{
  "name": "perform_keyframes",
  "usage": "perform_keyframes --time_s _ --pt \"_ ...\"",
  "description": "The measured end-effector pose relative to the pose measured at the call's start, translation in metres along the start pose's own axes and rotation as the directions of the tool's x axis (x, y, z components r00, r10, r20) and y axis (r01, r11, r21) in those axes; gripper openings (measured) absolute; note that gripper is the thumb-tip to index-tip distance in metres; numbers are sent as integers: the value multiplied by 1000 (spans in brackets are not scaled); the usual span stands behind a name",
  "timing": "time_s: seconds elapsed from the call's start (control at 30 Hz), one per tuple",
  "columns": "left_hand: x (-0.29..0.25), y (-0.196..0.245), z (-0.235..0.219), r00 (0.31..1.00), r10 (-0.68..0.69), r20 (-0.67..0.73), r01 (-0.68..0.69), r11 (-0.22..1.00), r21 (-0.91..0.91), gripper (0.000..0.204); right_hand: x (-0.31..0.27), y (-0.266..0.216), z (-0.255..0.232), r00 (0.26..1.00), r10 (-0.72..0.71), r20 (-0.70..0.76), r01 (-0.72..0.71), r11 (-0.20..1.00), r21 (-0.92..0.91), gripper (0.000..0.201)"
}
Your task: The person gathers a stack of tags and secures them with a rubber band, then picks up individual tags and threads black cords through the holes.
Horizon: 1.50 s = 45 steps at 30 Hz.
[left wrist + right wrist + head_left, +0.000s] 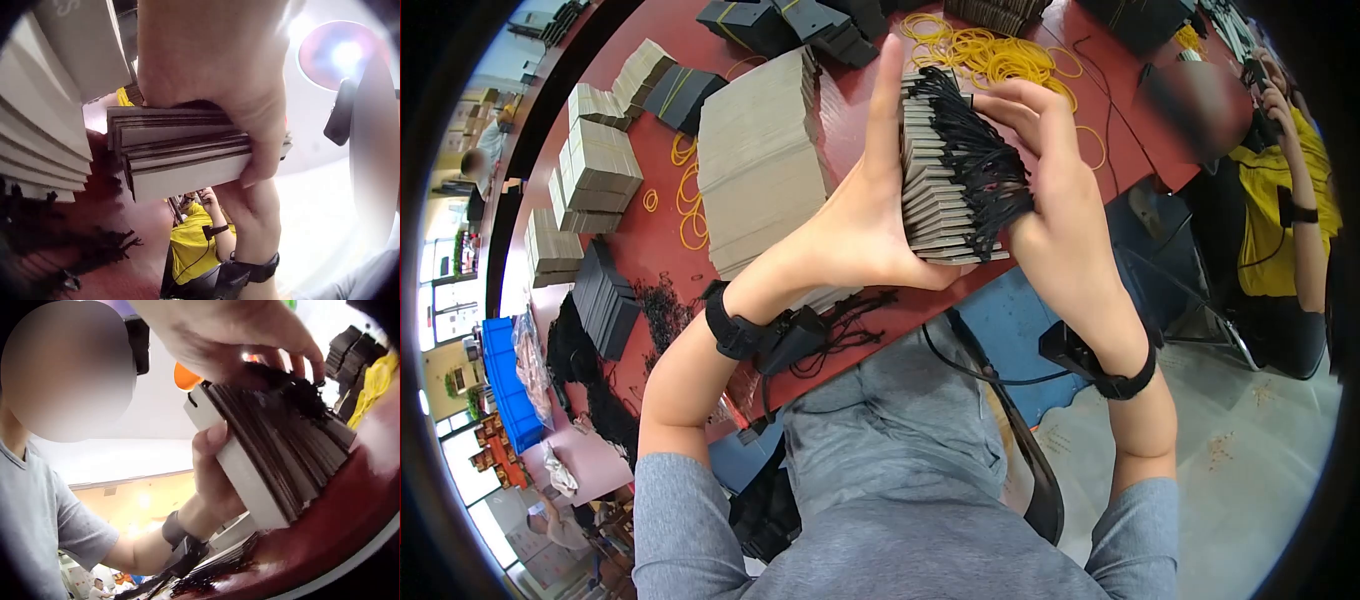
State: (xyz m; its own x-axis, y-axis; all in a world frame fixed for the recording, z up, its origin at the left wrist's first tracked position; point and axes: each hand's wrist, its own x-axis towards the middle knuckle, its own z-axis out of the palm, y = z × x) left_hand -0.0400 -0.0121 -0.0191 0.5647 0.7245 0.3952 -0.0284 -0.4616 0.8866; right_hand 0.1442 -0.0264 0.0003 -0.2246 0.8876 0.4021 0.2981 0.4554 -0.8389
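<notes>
The left hand (865, 215) holds a stack of grey cards (928, 190) over the bench (1142, 140). Its thumb presses on the end card, which the right wrist view shows well, and one finger stands straight along the side; the other fingers are hidden behind the stack of grey cards in the head view. The right hand (1068, 200) is at the cord side of this stack, its fingers spread a little and curved round the black cords (985, 150). Its thumb tip is covered by the cords, so I cannot tell how firm the grip is.

The cords are seen in the head and right wrist views; the left wrist view shows mostly the pale card edges.

To the left of the stack of grey cards is the large grey pile (755, 150), partly covered by the left forearm. Beyond the stack are yellow bands (1000, 52). To its right, a person in yellow (1290, 200) is partly cut off.
</notes>
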Motion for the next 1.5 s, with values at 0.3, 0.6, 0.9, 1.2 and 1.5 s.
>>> perform_keyframes --time_s 0.3,0.6,0.9,1.2,1.5 --pt "-3 1 -2 999 -52 14 52 998 -46 147 -4 9 0 946 -146 289 82 972 221 142" --pt "-2 10 9 966 -105 -234 57 978 -203 143 9 5 26 961 -274 26 262 939 224 124" --pt "2 1 14 949 -290 -123 236 914 -331 144 0 26 32 977 -195 84 165 946 280 133" --pt "-9 -21 16 983 -147 -107 105 940 -324 136 -8 27 47 984 -174 34 158 947 281 138" --pt "-10 2 -4 959 -279 41 276 958 72 134 -9 20 36 977 -190 99 168 966 195 133"
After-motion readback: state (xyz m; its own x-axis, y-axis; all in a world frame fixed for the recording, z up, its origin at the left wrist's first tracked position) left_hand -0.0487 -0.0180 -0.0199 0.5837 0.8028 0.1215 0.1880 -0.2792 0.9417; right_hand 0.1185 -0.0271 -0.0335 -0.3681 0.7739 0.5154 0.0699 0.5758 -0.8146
